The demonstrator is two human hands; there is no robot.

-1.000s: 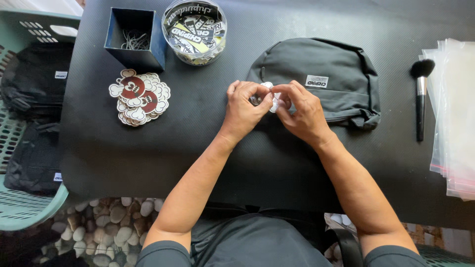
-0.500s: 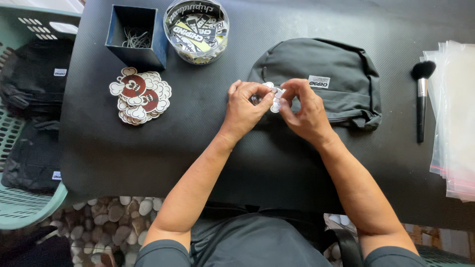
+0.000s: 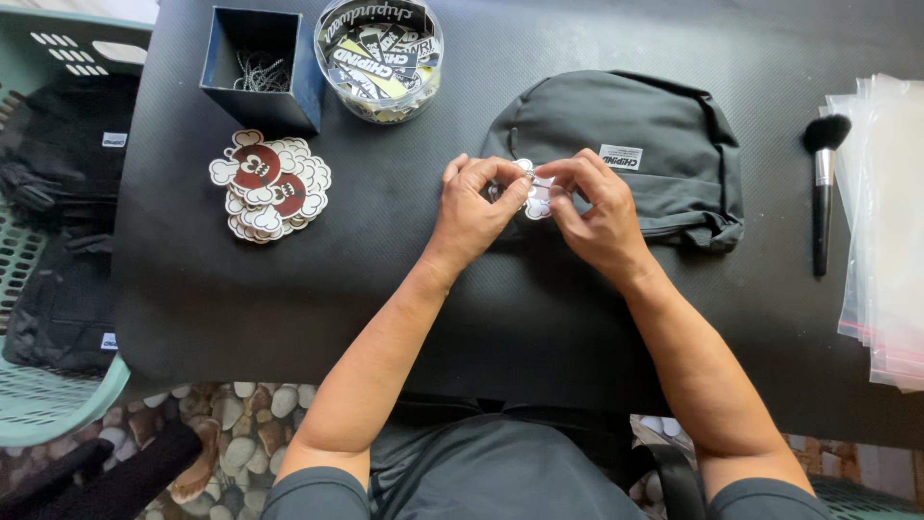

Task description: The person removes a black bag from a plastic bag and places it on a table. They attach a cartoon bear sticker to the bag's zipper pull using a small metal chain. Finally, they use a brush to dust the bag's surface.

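Left hand: pinching one side of a small white die-cut tag, grip narrow on it.
Right hand: pinching the tag's other side, fingertips closed on it.
Tag: hovering at the front of the grey backpack, mid-counter.
Far left corner: lying there, a sticker stack, blue box, round clear tub.
Right edge: resting there, a brush beside clear bags.
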